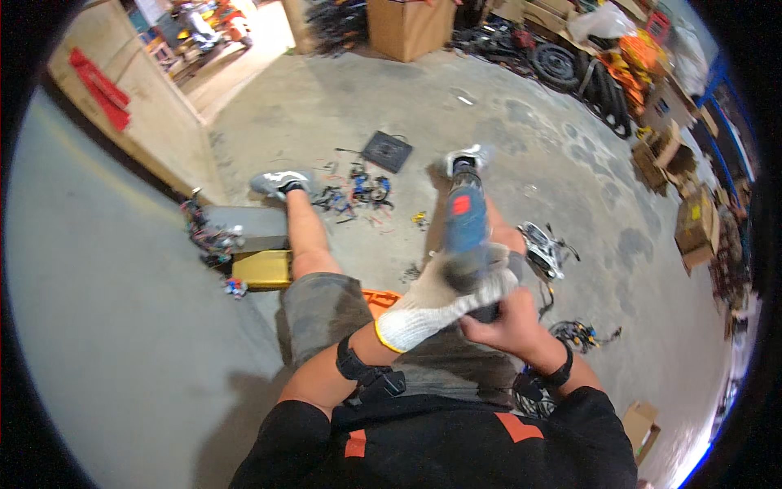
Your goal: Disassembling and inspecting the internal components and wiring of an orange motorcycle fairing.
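Note:
A blue cordless drill (467, 228) with a red patch is held in front of me, its chuck end pointing away; it is blurred by motion. My left hand (432, 300), in a white knit glove with a yellow cuff edge, wraps round the drill's grip. My bare right hand (515, 324) is closed at the dark lower end of the drill, thumb inward. The gloved fingers and the drill partly hide its own fingers. What the drill's tip touches, if anything, cannot be made out.
Small wire pieces and blue parts (366, 189) lie between my feet, near a black square panel (387, 151). A yellow box (262, 269) stands left of my leg. A silver part with cables (544, 248) lies right. Cartons (697, 224) line the right side.

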Demonstrator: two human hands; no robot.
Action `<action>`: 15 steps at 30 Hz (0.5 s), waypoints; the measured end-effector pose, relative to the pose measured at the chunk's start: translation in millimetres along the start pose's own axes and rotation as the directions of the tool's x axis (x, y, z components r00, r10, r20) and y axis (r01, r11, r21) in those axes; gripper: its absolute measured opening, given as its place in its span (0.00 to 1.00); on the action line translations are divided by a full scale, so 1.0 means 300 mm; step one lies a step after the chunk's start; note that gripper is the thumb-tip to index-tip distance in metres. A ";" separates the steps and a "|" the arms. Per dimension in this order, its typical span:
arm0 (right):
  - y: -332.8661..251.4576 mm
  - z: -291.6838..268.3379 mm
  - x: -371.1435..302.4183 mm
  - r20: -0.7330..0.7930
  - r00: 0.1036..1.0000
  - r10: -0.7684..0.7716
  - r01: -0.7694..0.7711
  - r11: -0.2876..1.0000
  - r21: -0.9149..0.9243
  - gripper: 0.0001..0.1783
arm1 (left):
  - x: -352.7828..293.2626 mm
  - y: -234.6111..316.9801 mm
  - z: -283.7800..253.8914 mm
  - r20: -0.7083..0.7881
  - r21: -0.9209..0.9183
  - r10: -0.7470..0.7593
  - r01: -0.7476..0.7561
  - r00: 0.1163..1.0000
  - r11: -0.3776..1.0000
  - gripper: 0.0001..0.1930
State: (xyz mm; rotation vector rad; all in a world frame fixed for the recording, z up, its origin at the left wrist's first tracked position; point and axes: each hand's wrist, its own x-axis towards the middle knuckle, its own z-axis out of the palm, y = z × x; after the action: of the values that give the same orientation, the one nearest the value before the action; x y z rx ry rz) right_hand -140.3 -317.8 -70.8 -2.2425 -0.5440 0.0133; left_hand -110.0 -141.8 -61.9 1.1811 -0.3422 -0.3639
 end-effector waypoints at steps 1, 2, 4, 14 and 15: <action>-0.020 0.057 0.018 -0.020 0.996 -0.082 0.079 0.987 -0.140 0.33 | -0.025 -0.048 -0.034 -0.139 -0.054 -0.007 0.000 0.990 0.999 0.35; -0.035 0.071 0.043 0.008 0.989 -0.150 0.150 0.981 -0.126 0.28 | -0.063 -0.005 -0.059 -0.146 -0.124 -0.037 0.019 0.989 0.992 0.31; -0.017 0.078 0.080 0.058 0.985 -0.165 0.167 0.986 -0.020 0.26 | -0.117 -0.005 -0.103 -0.215 -0.081 -0.016 -0.001 0.976 0.997 0.31; 0.031 -0.035 0.256 0.255 0.888 0.383 -0.184 -0.212 0.960 0.21 | -0.270 -0.111 -0.213 -0.033 -0.390 -0.211 0.182 0.977 0.903 0.15; 0.015 -0.040 0.258 0.195 0.940 0.280 -0.174 -0.098 0.980 0.22 | -0.267 -0.152 -0.218 -0.028 -0.505 -0.370 0.306 0.928 0.807 0.13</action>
State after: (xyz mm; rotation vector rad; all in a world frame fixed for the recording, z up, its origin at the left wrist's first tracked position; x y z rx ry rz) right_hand -66.1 -299.0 -53.1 -0.6996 0.0501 0.4008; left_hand -157.0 -67.0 -132.7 0.7456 0.0843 -0.6458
